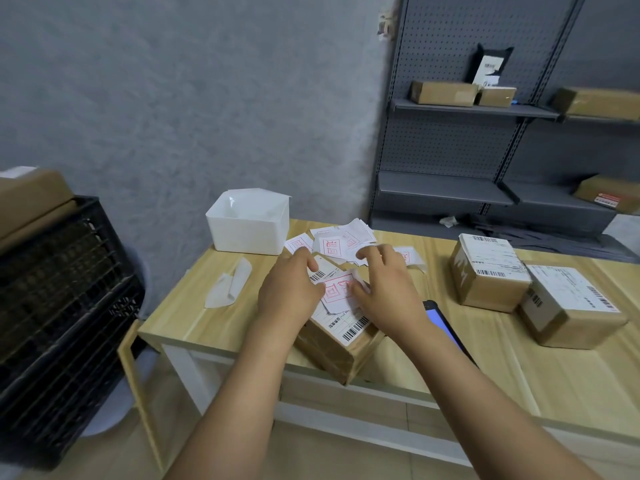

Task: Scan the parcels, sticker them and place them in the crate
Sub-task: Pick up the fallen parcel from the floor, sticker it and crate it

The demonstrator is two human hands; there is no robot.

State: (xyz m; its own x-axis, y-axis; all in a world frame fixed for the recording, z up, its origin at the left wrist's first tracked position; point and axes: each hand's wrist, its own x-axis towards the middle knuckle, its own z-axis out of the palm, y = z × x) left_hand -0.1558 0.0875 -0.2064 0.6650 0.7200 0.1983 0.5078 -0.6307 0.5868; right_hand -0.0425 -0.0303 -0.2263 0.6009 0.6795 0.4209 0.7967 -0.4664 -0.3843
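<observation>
A brown cardboard parcel with a white barcode label lies at the table's front edge. On its top sits a white sticker with a red square stamp. My left hand rests on the parcel's left side, thumb touching the sticker's left edge. My right hand presses the sticker's right edge with its thumb, fingers spread. Two more labelled parcels stand at the right. A black crate stands left of the table with a parcel on top.
A pile of loose red-stamped stickers lies behind the parcel, beside a white plastic bin. Peeled backing paper lies at the left. A dark handheld scanner lies under my right forearm. Grey shelves with boxes stand behind.
</observation>
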